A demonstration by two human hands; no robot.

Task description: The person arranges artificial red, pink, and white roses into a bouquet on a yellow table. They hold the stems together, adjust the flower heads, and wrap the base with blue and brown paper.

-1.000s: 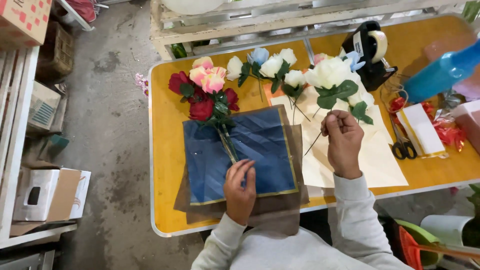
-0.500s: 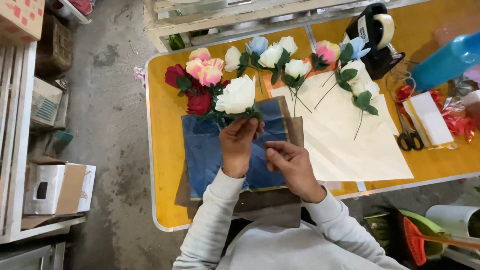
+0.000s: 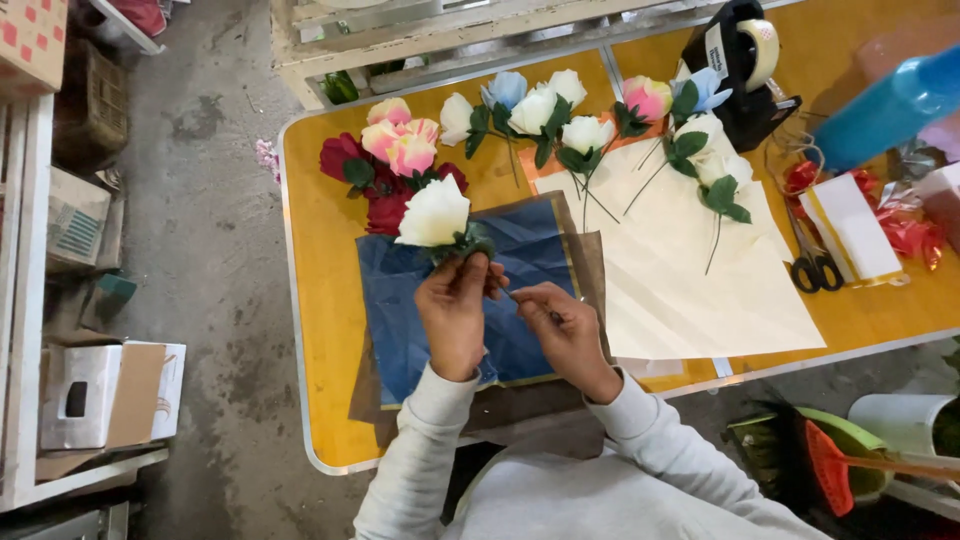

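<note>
My left hand (image 3: 455, 310) grips a white artificial rose (image 3: 434, 212) just under its head, above a blue tissue sheet (image 3: 530, 250) laid on brown wrapping paper (image 3: 588, 262). My right hand (image 3: 562, 335) pinches the lower end of the same rose's thin stem. Red and pink roses (image 3: 395, 160) lie at the sheet's top left corner. More white, blue and pink roses (image 3: 560, 115) lie farther back on a cream paper sheet (image 3: 690, 280).
The orange table (image 3: 320, 260) also carries black scissors (image 3: 812, 265), a black tape dispenser (image 3: 745, 60), red ribbon (image 3: 905, 235) and a blue roll (image 3: 885, 110). Cardboard boxes (image 3: 100, 395) stand on the floor at left; a green bucket (image 3: 850, 440) at lower right.
My right hand picked a white rose from the cream paper and brought it left over the blue sheet; my left hand rose off the sheet and took hold under the bloom.
</note>
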